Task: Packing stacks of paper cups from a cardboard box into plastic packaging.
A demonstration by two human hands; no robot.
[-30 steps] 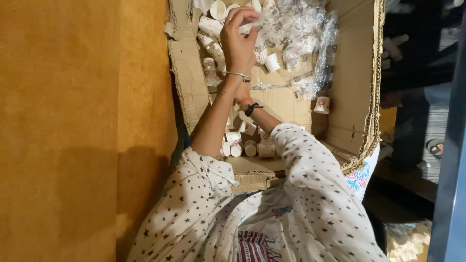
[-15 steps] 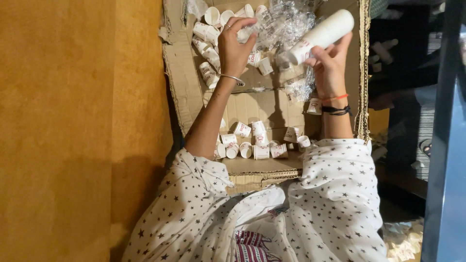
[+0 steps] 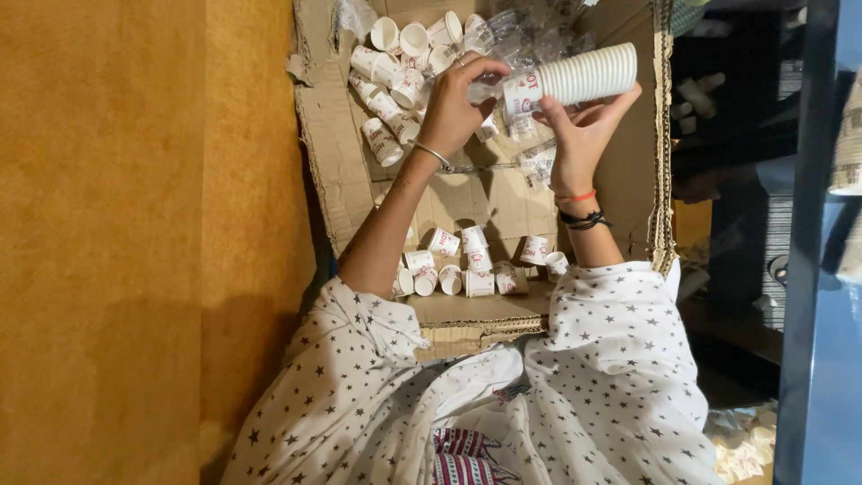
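Left side: a broad ochre-yellow surface [image 3: 135, 242] fills the whole left part of the view, plain and matte, with a soft grain.
Shadow: a darker patch lies on its lower part, near the bottom edge.
Right side: a dark, dim area [image 3: 727, 269] with blurred shapes too unclear to name.
Far right: a blue upright panel [image 3: 822, 296] runs from top to bottom of the view.
Bottom right corner: a pale crumpled heap [image 3: 741, 445] on the dark ground.
Light: warm and even on the yellow surface, weak on the right.
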